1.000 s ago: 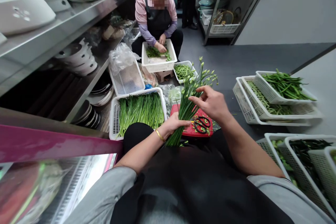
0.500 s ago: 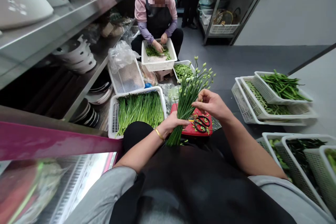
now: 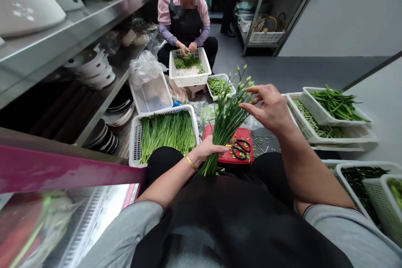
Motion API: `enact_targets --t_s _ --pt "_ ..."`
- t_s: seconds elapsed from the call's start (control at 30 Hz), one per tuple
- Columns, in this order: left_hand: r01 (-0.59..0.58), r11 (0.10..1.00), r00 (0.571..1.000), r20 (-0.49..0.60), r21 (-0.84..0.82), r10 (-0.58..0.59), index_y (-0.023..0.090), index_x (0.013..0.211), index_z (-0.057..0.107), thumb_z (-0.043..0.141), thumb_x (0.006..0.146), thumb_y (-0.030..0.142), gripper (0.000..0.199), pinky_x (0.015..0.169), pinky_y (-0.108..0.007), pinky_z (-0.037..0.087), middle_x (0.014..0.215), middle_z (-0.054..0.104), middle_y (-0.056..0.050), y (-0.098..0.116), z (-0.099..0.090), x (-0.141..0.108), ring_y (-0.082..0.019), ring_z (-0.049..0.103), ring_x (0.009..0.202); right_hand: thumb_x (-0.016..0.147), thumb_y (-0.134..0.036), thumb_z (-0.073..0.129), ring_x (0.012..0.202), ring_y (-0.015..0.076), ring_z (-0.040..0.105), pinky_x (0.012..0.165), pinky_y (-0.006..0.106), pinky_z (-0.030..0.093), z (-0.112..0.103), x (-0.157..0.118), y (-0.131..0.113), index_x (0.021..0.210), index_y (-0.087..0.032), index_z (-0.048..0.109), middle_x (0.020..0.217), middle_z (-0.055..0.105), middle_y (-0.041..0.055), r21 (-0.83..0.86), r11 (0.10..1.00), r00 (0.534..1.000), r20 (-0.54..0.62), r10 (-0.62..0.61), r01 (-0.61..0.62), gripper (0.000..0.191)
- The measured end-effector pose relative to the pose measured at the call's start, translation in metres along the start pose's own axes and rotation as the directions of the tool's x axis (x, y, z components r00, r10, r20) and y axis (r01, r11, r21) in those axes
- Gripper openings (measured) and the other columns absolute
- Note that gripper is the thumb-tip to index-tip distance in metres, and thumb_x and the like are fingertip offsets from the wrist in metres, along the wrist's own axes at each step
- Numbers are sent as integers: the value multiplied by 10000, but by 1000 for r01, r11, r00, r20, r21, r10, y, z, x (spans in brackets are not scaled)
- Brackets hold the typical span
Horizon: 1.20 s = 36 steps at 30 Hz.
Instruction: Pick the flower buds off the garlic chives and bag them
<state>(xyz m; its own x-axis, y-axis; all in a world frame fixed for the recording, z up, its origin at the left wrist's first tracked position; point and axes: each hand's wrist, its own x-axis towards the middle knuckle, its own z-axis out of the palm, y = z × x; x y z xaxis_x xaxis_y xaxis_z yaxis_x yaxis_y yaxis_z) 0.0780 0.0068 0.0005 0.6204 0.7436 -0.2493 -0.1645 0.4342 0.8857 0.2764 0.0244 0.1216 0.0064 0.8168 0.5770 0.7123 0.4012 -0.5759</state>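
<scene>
The left hand (image 3: 209, 150) has its grip wrapped about the lower stalks of a bunch of flowering chives (image 3: 229, 119), thumb laid across the front, probably because a low hold gathers the stems firmly and leaves the budded heads loose to fan apart. The right hand (image 3: 269, 106) is at those heads, ahead and right of that grip, its thumb and forefinger curved toward each other; whether they pinch a bud or merely brush it, I cannot tell at this size. The bunch's long axis slants: the butt ends point back toward the dark apron (image 3: 232, 217), the tips forward, up and rightward. Just right of the left grip, black-handled scissors (image 3: 241, 149) lie among green scraps on a red surface (image 3: 226, 159), likely set there for easy reach. Left of the grip, a white basket (image 3: 135, 144) carries green stems (image 3: 166, 134) laid side by side, presumably to stay aligned. Farther ahead, a co-worker (image 3: 186, 21) bends over another basket (image 3: 190, 79).
</scene>
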Motion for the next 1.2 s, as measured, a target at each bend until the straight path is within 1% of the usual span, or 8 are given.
enact_targets --t_s 0.1,0.27,0.47,0.63,0.83,0.93,1.07,1.2 --pt "11 1000 1000 -28 19 -10 78 821 661 894 472 387 521 466 -215 348 536 563 25 -3 0 2 -76 474 460 830 -383 646 648 142 542 668 304 454 1 -15 -12 778 -196 656 749 624 47 -59 997 995 -78 -57 52 194" --pt "18 998 999 -39 59 -15 93 787 639 893 470 385 501 473 -216 352 527 543 43 -5 -1 3 -74 470 458 780 -272 660 563 125 526 590 271 415 26 -26 -9 802 -166 687 651 636 20 10 997 976 207 72 -76 111" --pt "22 996 1000 -6 85 -22 96 764 627 889 469 393 494 483 -222 347 535 532 49 -5 -2 1 -70 457 461 744 -338 679 512 94 462 534 241 364 35 -18 1 727 -161 641 577 589 -13 132 976 922 370 112 -172 181" --pt "0 998 1000 -30 55 1 95 800 636 896 457 396 526 498 -222 353 544 539 48 -6 -2 1 -74 465 486 737 -390 664 512 95 462 513 243 357 33 -19 6 659 -162 611 559 579 -2 120 970 911 385 149 -209 247" --pt "-16 998 997 68 -63 20 105 748 608 831 557 500 492 464 -228 344 498 531 29 -3 -6 -1 -82 459 445 709 -427 665 480 105 519 492 251 438 35 -25 11 775 -148 668 575 601 1 326 862 854 479 203 -388 287" --pt "-13 999 997 71 -37 15 119 652 564 826 567 456 435 461 -226 344 484 531 18 -1 -6 -3 -81 467 440 723 -418 656 481 105 516 485 247 421 36 -28 10 720 -150 658 558 593 2 290 892 887 410 211 -346 268" --pt "42 999 998 40 -31 -41 115 684 574 863 489 381 439 467 -226 359 509 554 23 -1 -5 -3 -82 484 445 757 -389 638 499 99 491 496 241 385 35 -20 10 676 -165 637 550 578 -5 196 952 966 161 204 -234 238" --pt "55 998 998 43 -10 -55 115 697 578 877 446 375 469 465 -232 366 508 562 23 -4 -5 -2 -95 502 447 746 -382 662 502 95 484 506 242 394 26 -8 9 730 -173 650 572 583 -13 179 962 978 -4 211 -207 210"
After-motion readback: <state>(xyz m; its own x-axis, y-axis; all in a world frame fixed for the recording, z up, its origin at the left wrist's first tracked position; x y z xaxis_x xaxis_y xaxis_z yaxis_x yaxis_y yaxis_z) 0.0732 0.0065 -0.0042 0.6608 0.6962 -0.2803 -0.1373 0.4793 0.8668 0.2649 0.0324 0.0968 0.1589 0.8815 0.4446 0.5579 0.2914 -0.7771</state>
